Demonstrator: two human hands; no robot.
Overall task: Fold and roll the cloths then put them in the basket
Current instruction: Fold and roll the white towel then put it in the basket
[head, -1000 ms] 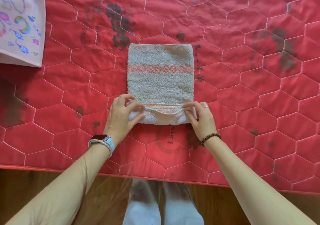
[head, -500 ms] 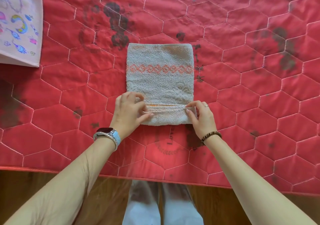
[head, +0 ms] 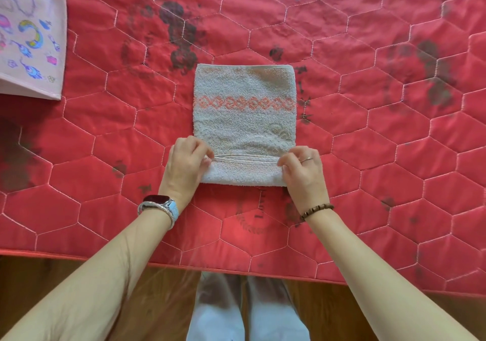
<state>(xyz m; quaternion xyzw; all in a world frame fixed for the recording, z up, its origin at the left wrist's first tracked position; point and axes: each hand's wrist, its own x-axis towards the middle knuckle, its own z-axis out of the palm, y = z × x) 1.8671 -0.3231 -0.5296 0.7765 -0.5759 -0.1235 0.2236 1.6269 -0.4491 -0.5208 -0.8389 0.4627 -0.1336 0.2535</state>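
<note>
A folded pale grey-blue towel [head: 243,119] with an orange diamond band lies flat on the red quilted mat [head: 368,135]. Its near end is turned over into a short roll [head: 243,173]. My left hand [head: 185,165] pinches the roll's left end, with a watch on that wrist. My right hand [head: 302,169] pinches the right end; it wears a ring and a bead bracelet. Both hands rest on the mat beside the towel's edges. No basket is in view.
A pink cloth [head: 29,35] with colourful printed figures lies at the far left corner of the mat. The mat's near edge [head: 236,268] runs across the bottom, with wooden floor [head: 157,304] and my legs [head: 244,309] below it.
The rolled near end has turned a little farther up the towel, and both hands have shifted forward with it. My left hand's fingers have curled tighter onto the roll's end.
</note>
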